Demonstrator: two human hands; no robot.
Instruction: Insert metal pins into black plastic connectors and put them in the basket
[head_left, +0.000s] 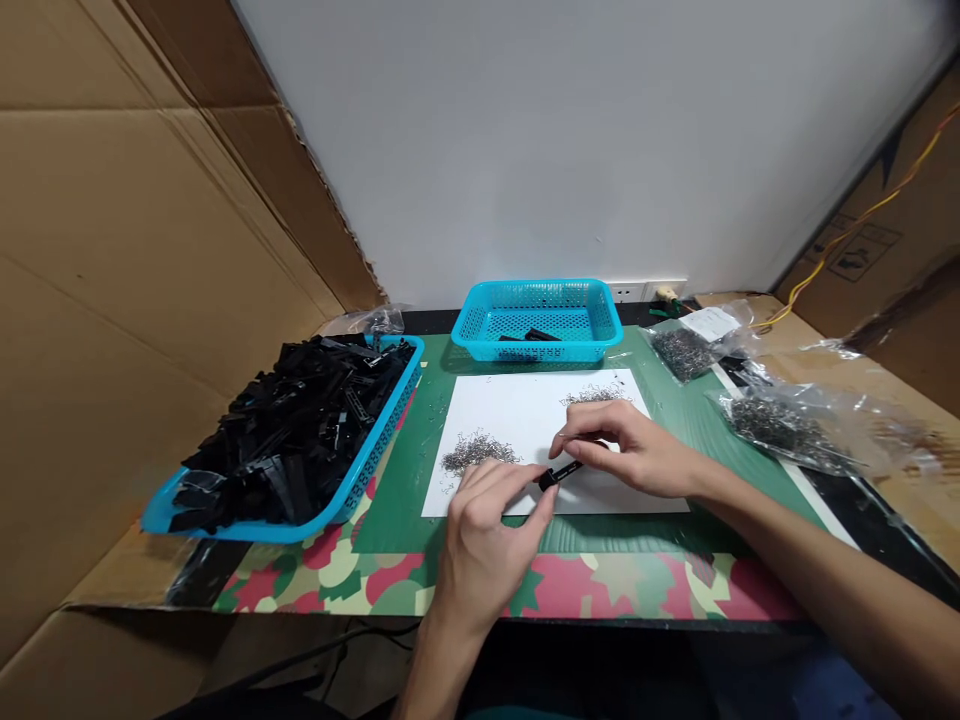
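A white wall [525, 130] backs the worktop [600, 582], whose front strip is patterned in red, green and cream; a green sheet [401, 470] lies behind that strip. Cardboard [135, 220] rises at left. A plug [666, 294] sits at the socket [628, 291]. Yellow wire [862, 217] slants down past a printed carton [859, 250] at right.

two hands, left [484, 525] and right [630, 440], with one black part [566, 471] at their fingers. one white sheet [525, 410] bears two metal piles, near left [480, 455] and far right [600, 393]. two blue baskets: left [394, 420], black pieces [300, 420] too many to count; far [562, 352], at least two. two bags of metal bits, far [682, 350] and near [780, 425], on the right.
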